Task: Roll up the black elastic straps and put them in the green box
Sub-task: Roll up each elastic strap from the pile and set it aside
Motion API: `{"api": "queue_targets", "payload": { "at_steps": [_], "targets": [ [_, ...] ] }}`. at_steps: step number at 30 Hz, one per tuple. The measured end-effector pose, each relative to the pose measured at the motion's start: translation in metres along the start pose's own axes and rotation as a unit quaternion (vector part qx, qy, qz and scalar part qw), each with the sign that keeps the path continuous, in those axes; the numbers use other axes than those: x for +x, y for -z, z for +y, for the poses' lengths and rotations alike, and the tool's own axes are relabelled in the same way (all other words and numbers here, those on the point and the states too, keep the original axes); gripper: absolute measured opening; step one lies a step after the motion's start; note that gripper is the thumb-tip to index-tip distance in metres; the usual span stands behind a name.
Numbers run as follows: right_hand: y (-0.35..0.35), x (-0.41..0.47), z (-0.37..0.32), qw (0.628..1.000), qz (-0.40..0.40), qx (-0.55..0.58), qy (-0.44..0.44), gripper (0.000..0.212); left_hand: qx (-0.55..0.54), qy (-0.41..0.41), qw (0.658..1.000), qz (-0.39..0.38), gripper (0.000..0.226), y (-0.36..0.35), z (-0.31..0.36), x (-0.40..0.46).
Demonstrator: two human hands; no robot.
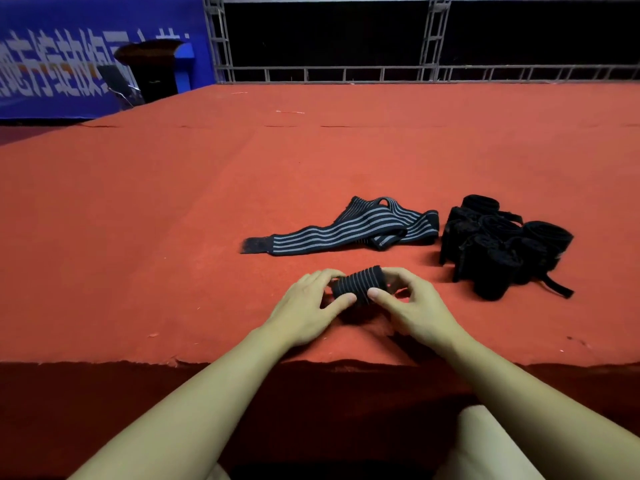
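While both hands (360, 303) grip rolled strap (358, 284); unrolled strap (341, 230) beyond

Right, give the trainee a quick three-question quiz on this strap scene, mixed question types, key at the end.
1. True or false: both hands hold the rolled strap.
2. Where does the loose strap lie? A) flat on the red cloth, beyond the hands; B) on the person's lap; C) draped over the pile.
3. Fill in: the pile of rolled straps sits to the ____ of the loose strap.

Key
1. True: the left hand and right hand each have a grip on one end.
2. A.
3. Right.
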State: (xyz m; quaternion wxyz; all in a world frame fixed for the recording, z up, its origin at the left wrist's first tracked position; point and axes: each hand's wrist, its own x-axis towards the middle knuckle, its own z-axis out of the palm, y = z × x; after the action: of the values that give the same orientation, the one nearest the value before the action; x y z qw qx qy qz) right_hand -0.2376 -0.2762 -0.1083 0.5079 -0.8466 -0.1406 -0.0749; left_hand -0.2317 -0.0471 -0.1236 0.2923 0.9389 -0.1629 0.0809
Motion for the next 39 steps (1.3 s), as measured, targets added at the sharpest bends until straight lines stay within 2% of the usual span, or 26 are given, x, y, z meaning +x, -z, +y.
{"api": "queue_targets", "payload": {
  "at_steps": [2,5,10,13,16,21,25,28,34,37,39],
  "targets": [
    [0.021,0.001,-0.001,0.997,0.040,-0.068,-0.012,0.040,0.008,0.031,0.999,0.023,0.057,-0.008,0.000,0.004],
    [0.053,0.013,0.001,0.972,0.080,-0.220,-0.022,0.039,0.068,0.088,0.993,0.035,0.053,-0.018,-0.005,0.005],
    [0.090,0.036,-0.005,0.920,0.144,-0.363,-0.026,0.046,0.094,0.087,0.992,0.021,0.052,-0.021,-0.006,0.004],
    [0.104,0.049,-0.002,0.895,0.148,-0.418,-0.038,0.050,0.095,0.087,0.991,0.018,0.051,-0.019,-0.006,0.003],
    [0.107,0.056,0.011,0.866,0.102,-0.485,-0.069,0.055,0.090,0.088,0.992,0.019,0.050,-0.019,-0.006,0.003],
    [0.103,0.060,0.014,0.865,0.112,-0.484,-0.066,0.063,0.085,0.092,0.992,0.023,0.049,-0.019,-0.006,0.005],
    [0.078,0.063,-0.001,0.873,0.144,-0.464,0.039,0.057,0.078,0.095,0.992,0.027,0.047,-0.019,-0.006,0.006],
    [0.040,0.066,-0.008,0.889,0.085,-0.440,0.093,0.047,0.054,0.106,0.992,0.049,0.045,-0.020,-0.008,0.008],
    [-0.035,0.079,0.015,0.938,-0.058,-0.342,0.006,0.053,-0.017,0.170,0.977,0.131,0.041,-0.015,-0.019,0.018],
    [-0.059,0.083,0.021,0.949,-0.058,-0.307,-0.030,0.058,-0.013,0.209,0.964,0.167,0.040,0.001,-0.039,0.034],
    [-0.070,0.081,0.026,0.942,-0.027,-0.334,-0.028,0.059,-0.003,0.254,0.950,0.181,0.042,0.016,-0.062,0.045]
  ]
}}
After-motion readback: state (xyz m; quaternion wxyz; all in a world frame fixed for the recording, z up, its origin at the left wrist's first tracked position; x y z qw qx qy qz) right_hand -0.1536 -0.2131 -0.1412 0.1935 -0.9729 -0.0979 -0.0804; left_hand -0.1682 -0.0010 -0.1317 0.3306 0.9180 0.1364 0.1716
